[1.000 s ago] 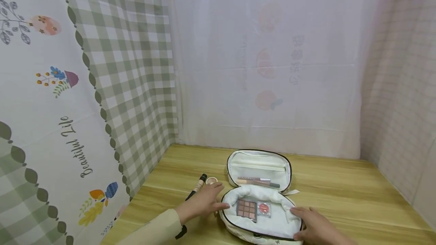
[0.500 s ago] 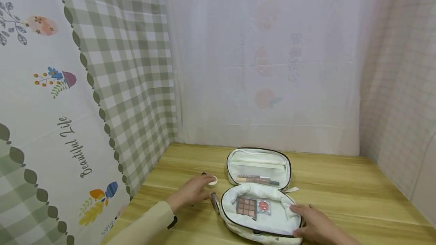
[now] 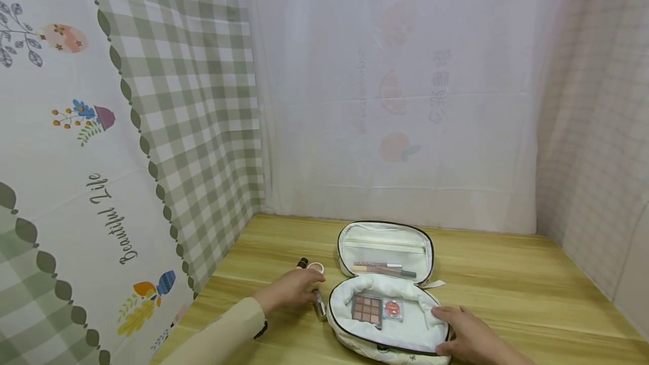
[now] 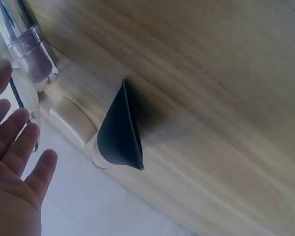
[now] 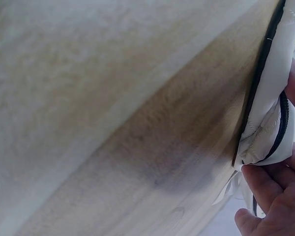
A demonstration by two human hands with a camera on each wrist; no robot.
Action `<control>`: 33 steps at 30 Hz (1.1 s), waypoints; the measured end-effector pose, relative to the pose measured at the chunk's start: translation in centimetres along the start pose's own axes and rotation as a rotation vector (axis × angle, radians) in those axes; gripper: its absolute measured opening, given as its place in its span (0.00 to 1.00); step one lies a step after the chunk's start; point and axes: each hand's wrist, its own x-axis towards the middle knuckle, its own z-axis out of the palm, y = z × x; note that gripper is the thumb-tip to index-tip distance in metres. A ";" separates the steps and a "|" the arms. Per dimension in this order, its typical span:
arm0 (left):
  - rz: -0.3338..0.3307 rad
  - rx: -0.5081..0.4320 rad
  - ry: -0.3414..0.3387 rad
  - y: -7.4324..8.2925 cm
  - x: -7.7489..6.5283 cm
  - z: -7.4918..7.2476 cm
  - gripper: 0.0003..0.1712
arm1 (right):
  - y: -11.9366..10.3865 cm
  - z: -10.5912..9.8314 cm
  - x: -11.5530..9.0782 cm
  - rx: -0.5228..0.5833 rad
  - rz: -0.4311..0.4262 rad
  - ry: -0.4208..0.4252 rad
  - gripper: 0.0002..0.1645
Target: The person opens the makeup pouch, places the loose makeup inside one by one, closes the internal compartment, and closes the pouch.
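Note:
My left hand (image 3: pixel 294 289) is over the table left of the open makeup bag (image 3: pixel 390 348), fingers loosely extended. In the left wrist view its fingers are spread, with a lip gloss tube (image 4: pixel 37 56) just beyond the thumb. The same lip gloss (image 3: pixel 319 304) shows below the fingertips in the head view. Close by are a small round cream-coloured pot (image 3: pixel 316 267) and a squeeze tube (image 4: pixel 119 132) with a black crimped end, mostly hidden by the hand in the head view. My right hand (image 3: pixel 469 334) grips the bag's right rim between thumb and fingers.
Inside the bag lie an eyeshadow palette (image 3: pixel 367 310) and a small clear case (image 3: pixel 392 309) with a red disc. Slim pencil-like sticks (image 3: pixel 384 269) rest in the raised lid (image 3: pixel 385 234). A checked cloth (image 3: pixel 192 100) hangs at the left, a white curtain (image 3: pixel 314 100) behind the table.
My left hand moved left from the bag's left rim to over the pot and squeeze tube, then slightly back right toward the lip gloss. The right hand keeps its grip on the rim.

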 end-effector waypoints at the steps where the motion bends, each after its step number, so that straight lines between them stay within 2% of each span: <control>1: -0.009 0.008 0.003 0.0 0.1 0.0 0.21 | 0.1 0.0 0.0 -0.004 -0.001 -0.002 0.43; 5: -0.078 -0.021 0.026 -0.3 0.7 -0.3 0.19 | 0.3 0.1 0.1 -0.036 -0.025 -0.013 0.43; 9: -0.151 -0.128 0.051 -1.3 1.5 -0.6 0.22 | 0.5 0.1 0.2 -0.054 -0.038 -0.021 0.43; 13: -0.163 -0.194 0.078 -2.3 2.2 -0.4 0.26 | 0.3 0.1 0.2 -0.048 -0.024 -0.030 0.43; 20: -0.215 -0.319 0.053 -2.9 2.8 -0.6 0.28 | 0.1 -0.1 0.3 0.001 0.010 -0.040 0.43; 26: -0.263 -0.334 0.027 -3.4 3.0 -0.1 0.29 | 0.2 -0.1 0.3 0.000 0.011 -0.038 0.43; 33: -0.263 -0.309 0.014 -4.0 3.3 0.4 0.29 | 0.2 0.1 0.3 -0.044 -0.008 -0.044 0.43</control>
